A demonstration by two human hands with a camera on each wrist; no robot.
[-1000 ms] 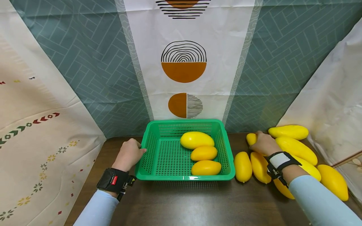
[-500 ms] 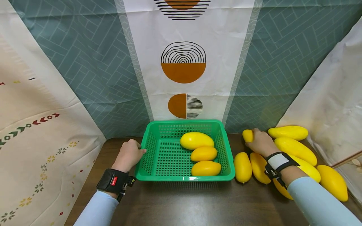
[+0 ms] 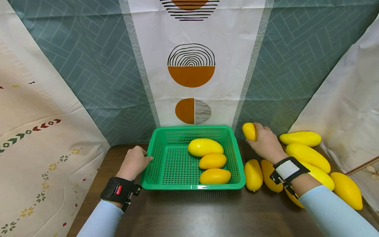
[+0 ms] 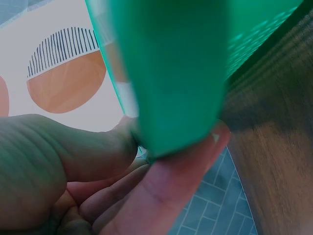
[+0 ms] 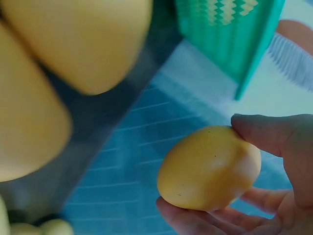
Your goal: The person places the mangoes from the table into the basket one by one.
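Note:
A green plastic basket [image 3: 193, 187] stands on the table with three yellow mangoes in its right half, one of them a larger mango [image 3: 205, 147]. My left hand [image 3: 134, 163] pinches the basket's left rim; in the left wrist view the thumb [image 4: 100, 152] lies on one side of the rim and a finger on the other. Right of the basket, my right hand [image 3: 267, 144] grips a small yellow mango [image 5: 208, 169] between thumb and fingers, raised above the tabletop. Part of that mango is hidden by the hand in the head view.
Several mangoes lie on the right of the dark table [image 3: 192, 214]. The nearest mango [image 3: 253, 175] lies close to the basket's right wall. Longer yellow fruits [image 3: 308, 156] lie under and beyond the right forearm. A patterned cloth [image 3: 192, 29] hangs behind the table.
My right hand has lifted the small mango off the table and moved it left and up, toward the basket. The left hand and the basket have stayed put.

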